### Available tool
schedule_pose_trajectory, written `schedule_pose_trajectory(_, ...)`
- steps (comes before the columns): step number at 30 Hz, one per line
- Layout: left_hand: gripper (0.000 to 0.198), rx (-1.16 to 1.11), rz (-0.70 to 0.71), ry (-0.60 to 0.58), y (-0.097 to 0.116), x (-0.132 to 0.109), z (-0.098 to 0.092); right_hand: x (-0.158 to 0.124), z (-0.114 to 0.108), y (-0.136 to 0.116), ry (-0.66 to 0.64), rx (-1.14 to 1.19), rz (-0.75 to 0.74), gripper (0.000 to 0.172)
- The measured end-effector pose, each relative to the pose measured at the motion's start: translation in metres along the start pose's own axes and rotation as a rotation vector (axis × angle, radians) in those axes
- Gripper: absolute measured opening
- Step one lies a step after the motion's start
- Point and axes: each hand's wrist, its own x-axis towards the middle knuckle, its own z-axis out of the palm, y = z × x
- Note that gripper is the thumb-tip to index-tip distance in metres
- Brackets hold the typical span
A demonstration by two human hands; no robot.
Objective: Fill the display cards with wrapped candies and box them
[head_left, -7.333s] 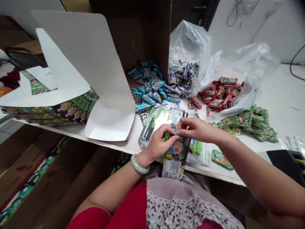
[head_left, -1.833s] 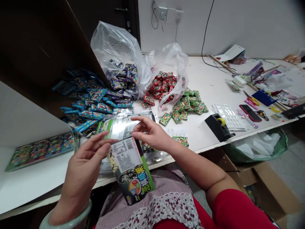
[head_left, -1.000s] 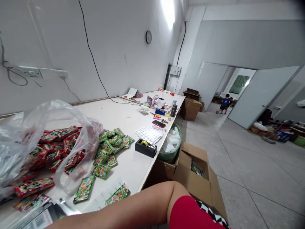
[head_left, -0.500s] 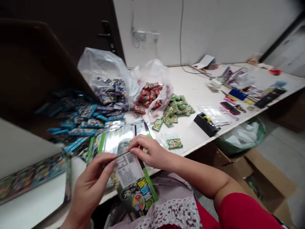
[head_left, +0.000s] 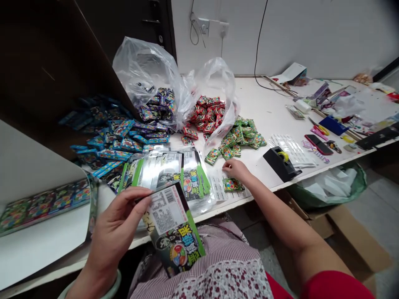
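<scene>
My left hand (head_left: 114,230) pinches the top corner of a black and green printed candy pouch (head_left: 174,232). The pouch tilts over my lap, its white barcode panel facing up. Over the table's front part, my right hand (head_left: 238,171) has its thumb and fingertips pressed together; whatever they hold, if anything, is too small to make out. Beneath it lies a white sheet with small printed marks (head_left: 220,192), and a single green candy packet (head_left: 231,185) lies just below the hand. More printed pouches (head_left: 195,176) are stacked in front of me.
Blue candy packets (head_left: 124,143) are heaped at left. Clear plastic bags hold purple packets (head_left: 157,106) and red packets (head_left: 207,112); green packets (head_left: 245,135) lie beside them. Rightward are a black tape dispenser (head_left: 280,164), a phone (head_left: 318,144) and scissors (head_left: 321,128).
My right hand has left the pouch's top edge and moved right to the white sheet beside the green packet. My left hand keeps hold of the pouch. The view has shifted slightly.
</scene>
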Motion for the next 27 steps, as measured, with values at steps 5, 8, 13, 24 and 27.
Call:
schedule_pose_trajectory(5,0.008,0.020,0.034,-0.023,0.000,0.000,0.001,-0.014,-0.014,0.008,-0.094,0.165,0.009,0.014)
schedule_pose_trajectory(8,0.005,-0.017,0.083,-0.045,0.003,0.001,0.010,-0.032,-0.033,-0.022,-0.162,0.300,-0.071,0.028)
schedule_pose_trajectory(13,0.004,-0.105,0.139,-0.121,0.010,0.006,0.025,-0.062,-0.046,-0.134,-0.459,0.497,-0.465,0.024)
schedule_pose_trajectory(24,0.009,-0.217,0.084,-0.159,0.017,0.001,0.019,-0.047,-0.022,-0.203,-0.699,0.164,-0.437,0.027)
schedule_pose_trajectory(27,0.010,-0.200,0.096,-0.133,0.016,0.002,0.022,-0.046,-0.025,-0.207,-0.687,0.106,-0.439,0.025)
